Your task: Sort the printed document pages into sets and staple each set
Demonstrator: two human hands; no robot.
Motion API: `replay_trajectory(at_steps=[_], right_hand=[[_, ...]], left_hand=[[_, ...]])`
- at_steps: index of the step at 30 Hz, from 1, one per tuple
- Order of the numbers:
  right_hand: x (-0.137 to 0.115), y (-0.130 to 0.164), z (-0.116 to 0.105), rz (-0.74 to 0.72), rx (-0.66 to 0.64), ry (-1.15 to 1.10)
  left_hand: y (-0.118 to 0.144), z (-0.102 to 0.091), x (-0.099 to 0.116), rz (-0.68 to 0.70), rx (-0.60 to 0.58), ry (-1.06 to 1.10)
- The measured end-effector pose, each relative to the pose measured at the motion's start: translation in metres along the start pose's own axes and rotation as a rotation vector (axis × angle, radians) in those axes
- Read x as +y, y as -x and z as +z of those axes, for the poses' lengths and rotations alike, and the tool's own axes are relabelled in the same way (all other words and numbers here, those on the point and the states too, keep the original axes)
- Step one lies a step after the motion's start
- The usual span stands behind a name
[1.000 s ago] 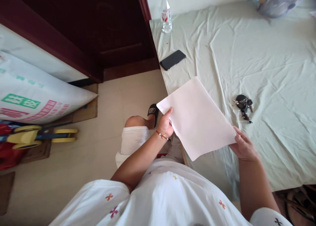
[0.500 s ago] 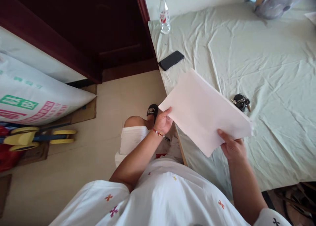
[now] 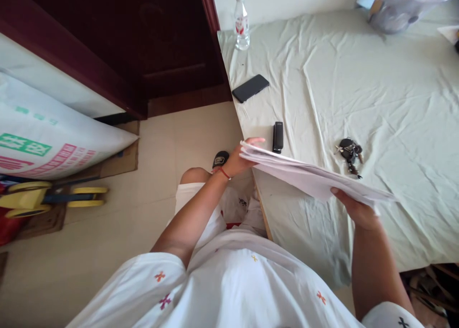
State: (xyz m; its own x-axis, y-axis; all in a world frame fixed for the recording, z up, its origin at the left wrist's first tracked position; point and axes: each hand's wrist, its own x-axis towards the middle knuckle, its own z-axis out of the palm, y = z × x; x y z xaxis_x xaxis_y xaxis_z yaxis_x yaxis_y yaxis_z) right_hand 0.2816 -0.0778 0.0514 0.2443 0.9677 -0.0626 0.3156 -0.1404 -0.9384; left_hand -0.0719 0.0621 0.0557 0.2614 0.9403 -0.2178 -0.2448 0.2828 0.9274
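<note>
1. Head view: both hands hold a stack of paper (image 3: 308,175) nearly flat, seen edge-on, above the near left corner of the bed (image 3: 394,103).
2. Left hand (image 3: 238,158) grips the stack's left end, fingers on top at the edge, red bracelet at wrist.
3. Right hand (image 3: 356,208) supports the right end from below, thumb pressed on the sheets; clenched on paper.
4. On the sheet just beyond the stack's left end: small black stapler (image 3: 278,136), apart from paper.
5. Further back near the bed edge: phone (image 3: 250,88), face down; bottle (image 3: 242,22) upright at far corner by the wall.
6. Keys (image 3: 349,151) lie right of stapler, well apart, just beyond the paper.
7. Far right corner: clear bag (image 3: 398,7), contents blurred.
8. Left on floor: printed sack (image 3: 53,136), yellow cart (image 3: 46,199) below it.
</note>
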Motion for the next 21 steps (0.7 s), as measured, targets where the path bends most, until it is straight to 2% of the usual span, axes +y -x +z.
replay_trajectory(at_steps=[1, 3, 5, 7, 11, 14, 16, 18, 21], right_hand=[[0.003, 0.0, 0.001, 0.034, -0.02, 0.021], [0.006, 0.0, 0.003, 0.07, 0.036, 0.023], [0.001, 0.0, 0.004, 0.073, 0.129, -0.047], [-0.007, 0.001, 0.004, 0.087, 0.16, -0.16], [-0.019, 0.009, 0.002, 0.278, 0.064, -0.289], [-0.012, 0.018, -0.001, 0.44, -0.03, -0.302], [-0.001, 0.021, -0.005, 0.492, -0.079, -0.295], [0.01, 0.018, -0.01, 0.471, -0.071, -0.281], [0.014, 0.008, -0.016, 0.294, 0.164, -0.167]], left_hand=[[0.0, 0.0, -0.003, -0.025, -0.023, -0.025], [0.0, -0.002, -0.009, -0.047, -0.046, -0.068], [0.002, -0.003, -0.012, -0.043, -0.057, -0.105], [0.006, -0.004, -0.013, -0.065, -0.069, -0.127], [0.019, -0.001, -0.021, -0.139, -0.086, -0.028], [0.034, 0.001, -0.038, -0.222, -0.103, 0.041], [0.044, 0.0, -0.049, -0.26, -0.105, 0.02], [0.051, -0.002, -0.055, -0.251, -0.112, -0.05], [0.056, -0.004, -0.052, -0.197, -0.164, -0.206]])
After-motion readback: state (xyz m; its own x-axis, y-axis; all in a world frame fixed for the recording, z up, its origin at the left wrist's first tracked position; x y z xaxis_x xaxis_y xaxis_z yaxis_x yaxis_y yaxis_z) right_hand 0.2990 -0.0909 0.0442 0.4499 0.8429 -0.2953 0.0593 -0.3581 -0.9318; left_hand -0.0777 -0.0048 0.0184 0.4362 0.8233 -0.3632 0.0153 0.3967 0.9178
